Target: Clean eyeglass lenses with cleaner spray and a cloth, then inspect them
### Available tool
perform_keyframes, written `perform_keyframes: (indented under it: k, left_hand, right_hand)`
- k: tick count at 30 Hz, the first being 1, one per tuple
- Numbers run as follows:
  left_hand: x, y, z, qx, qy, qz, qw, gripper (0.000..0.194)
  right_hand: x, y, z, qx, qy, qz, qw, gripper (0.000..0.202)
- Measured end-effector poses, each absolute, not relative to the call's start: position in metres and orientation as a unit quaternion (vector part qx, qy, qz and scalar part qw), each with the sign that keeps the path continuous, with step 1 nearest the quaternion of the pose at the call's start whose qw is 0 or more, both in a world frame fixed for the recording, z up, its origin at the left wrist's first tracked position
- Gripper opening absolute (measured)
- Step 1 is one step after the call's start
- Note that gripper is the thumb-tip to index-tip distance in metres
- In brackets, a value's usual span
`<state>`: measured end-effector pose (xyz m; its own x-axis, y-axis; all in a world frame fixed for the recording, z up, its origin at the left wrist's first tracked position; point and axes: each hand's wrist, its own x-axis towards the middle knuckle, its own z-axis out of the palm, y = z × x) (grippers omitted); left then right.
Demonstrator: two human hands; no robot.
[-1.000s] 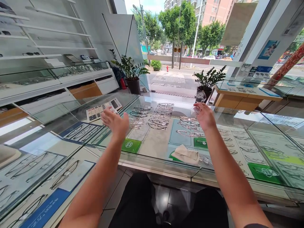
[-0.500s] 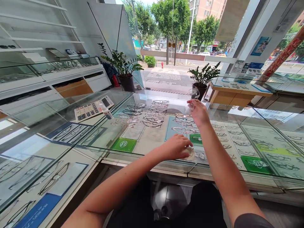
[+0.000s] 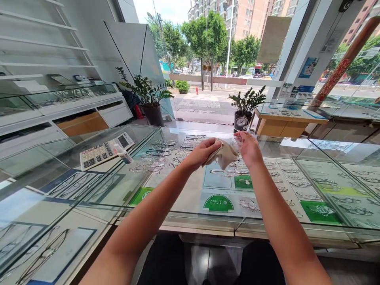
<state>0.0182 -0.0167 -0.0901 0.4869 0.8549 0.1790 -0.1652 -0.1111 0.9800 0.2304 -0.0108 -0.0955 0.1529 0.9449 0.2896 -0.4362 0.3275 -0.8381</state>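
Note:
Over the glass counter, my left hand (image 3: 204, 152) pinches a crumpled beige cloth (image 3: 226, 155), which hangs down to the right of its fingers. My right hand (image 3: 249, 147) is closed on a pair of glasses (image 3: 238, 141) whose clear lenses carry droplets or specks. One lens sits at my fingertips and the other sticks up beyond them, in front of the dark plant pot. The cloth's right edge comes close to the lower lens; whether they touch I cannot tell. Rows of glasses (image 3: 162, 147) lie beneath and to the left of my hands.
A calculator (image 3: 102, 151) with a small bottle (image 3: 123, 153) by it is on the left of the counter (image 3: 190, 222). Green brand signs (image 3: 219, 203) and more frames show under the glass. Two potted plants (image 3: 152, 114) stand beyond the counter.
My left hand has risen from the counter's near edge, lifting the beige cloth up beside my right hand. The right hand still holds the glasses. The view has tilted up slightly.

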Motion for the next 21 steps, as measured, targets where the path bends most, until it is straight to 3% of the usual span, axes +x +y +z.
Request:
perform_keyframes:
  k: [8,21]
  left_hand:
    - [0.001,0.016,-0.109,0.524,0.320,0.553,0.563,0.054]
    - [-0.002,0.010,-0.117,0.505,0.278,0.565,0.590,0.061]
  right_hand:
    - [0.219,-0.027,-0.089,-0.276,-0.466,0.517,0.663,0.017]
    - [0.191,-0.039,-0.101,-0.328,-0.512,0.559,0.564,0.025]
